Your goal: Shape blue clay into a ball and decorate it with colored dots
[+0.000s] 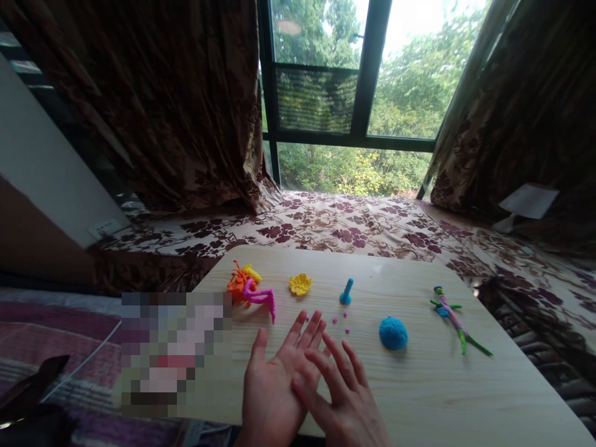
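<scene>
My left hand (279, 382) is held palm up over the near part of the table, its fingers stretched out and the thumb apart. Across its palm lies my right hand (342, 388), palm down with fingers spread, a fingertip touching the left palm. Whether something small lies under that fingertip is hidden. Just beyond the hands are several tiny pink clay bits (347, 331). To the right sits a blue clay dome (393, 333). A blue clay peg (347, 290) stands on a wider base farther back, beside a crinkled yellow clay piece (300, 284).
An orange clay figure (237, 289) with pink and yellow parts is at the table's back left. A pink and green clay figure (451, 313) lies at the right. The pale wooden table (433, 397) borders a flower-patterned window seat (335, 223). A pixelated patch covers the table's left side.
</scene>
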Demonstrator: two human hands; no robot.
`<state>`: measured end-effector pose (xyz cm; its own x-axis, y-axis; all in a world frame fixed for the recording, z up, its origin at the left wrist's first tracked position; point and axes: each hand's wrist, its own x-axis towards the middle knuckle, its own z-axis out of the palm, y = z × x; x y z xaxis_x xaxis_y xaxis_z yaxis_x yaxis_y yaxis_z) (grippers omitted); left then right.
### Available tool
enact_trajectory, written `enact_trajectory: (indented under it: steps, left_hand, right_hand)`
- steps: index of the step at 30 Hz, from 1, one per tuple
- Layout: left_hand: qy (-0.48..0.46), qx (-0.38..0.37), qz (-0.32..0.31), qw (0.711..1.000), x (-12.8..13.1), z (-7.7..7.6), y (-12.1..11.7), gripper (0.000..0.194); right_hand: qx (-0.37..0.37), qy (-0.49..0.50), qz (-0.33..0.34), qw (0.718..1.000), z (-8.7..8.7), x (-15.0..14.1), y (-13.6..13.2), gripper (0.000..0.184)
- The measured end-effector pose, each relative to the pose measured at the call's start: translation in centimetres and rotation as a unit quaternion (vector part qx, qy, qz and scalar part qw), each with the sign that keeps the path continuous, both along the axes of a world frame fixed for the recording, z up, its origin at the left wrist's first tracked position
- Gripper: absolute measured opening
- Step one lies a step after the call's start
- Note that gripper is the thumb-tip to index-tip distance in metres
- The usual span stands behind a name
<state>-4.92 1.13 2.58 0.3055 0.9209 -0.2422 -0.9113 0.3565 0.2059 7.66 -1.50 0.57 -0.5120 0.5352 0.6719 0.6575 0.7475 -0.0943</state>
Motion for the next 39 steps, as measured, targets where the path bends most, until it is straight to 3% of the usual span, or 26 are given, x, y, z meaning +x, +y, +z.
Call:
enact_trajectory:
  steps: [5, 12, 15, 17, 21, 25, 28, 35, 39]
  left_hand:
    - [0.018, -0.006, -0.008, 1.000, 0.2, -0.1, -0.1, 0.061]
    - [0.079, -0.003, 0.038, 0.996, -0.1, 0.1, -0.4, 0.055]
    - [0.077, -0.013, 0.018, 0.997, -1.2, 0.0, -1.1, 0.054]
    - [0.090, -0.025, 0.044, 0.995, -2.3, -0.3, -1.6, 0.055]
    - [0.082, -0.035, 0.139, 0.986, -4.2, -0.9, -1.3, 0.055]
    - [-0.022, -0.020, 0.129, 0.991, -4.3, -1.1, 0.8, 0.047]
    - [-0.041, -0.022, 0.109, 0.993, -3.9, -1.1, 2.2, 0.046]
    - [0.001, -0.002, 0.078, 0.997, -2.9, -0.1, 2.2, 0.045]
    - [0.119, 0.027, 0.065, 0.990, -2.4, 0.7, 1.3, 0.044]
  right_hand:
    - [-0.028, 0.007, 0.010, 1.000, 0.6, 0.2, 0.3, 0.030]
    - [-0.234, 0.072, 0.055, 0.968, 3.3, -0.6, 0.8, 0.017]
    - [-0.265, 0.117, 0.068, 0.955, 3.1, -1.7, 1.4, 0.010]
    - [-0.280, 0.141, 0.058, 0.948, 2.5, -2.6, 2.2, 0.008]
    - [-0.297, 0.169, 0.031, 0.939, 0.9, -4.5, 4.3, 0.007]
    - [-0.292, 0.192, 0.018, 0.937, 0.0, -5.7, 5.8, 0.016]
    - [-0.293, 0.182, 0.023, 0.938, 0.3, -5.1, 6.3, 0.019]
    - [-0.275, 0.117, 0.036, 0.954, 1.4, -3.3, 6.1, 0.010]
    - [-0.268, 0.104, 0.028, 0.957, 1.3, -3.6, 6.2, 0.010]
